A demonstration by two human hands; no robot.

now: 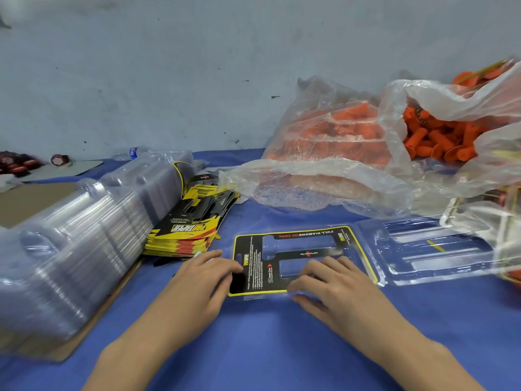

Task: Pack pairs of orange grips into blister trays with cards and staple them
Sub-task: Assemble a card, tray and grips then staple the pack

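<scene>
Card [307, 253], black with a yellow border, lies in the lower centre of the frame, seated in the left half of an open tray [434, 249]. Its long side and its two cut-outs run left to right. On its left end rests the left hand [203, 280], fingers almost straight and flat. The right hand [335, 283] lies on its near right part, fingers loosely bent and spread, holding nothing. No grip is in the pockets yet. Left of the card stands a card stack [191, 227], and further left a tray stack [70, 235]. The grips [439, 139] are far off in an open bag [451, 103] at the upper right, beyond the tray's free half. I judge the right hand is nearer to fetch a pair, and each must be laid left to right.
</scene>
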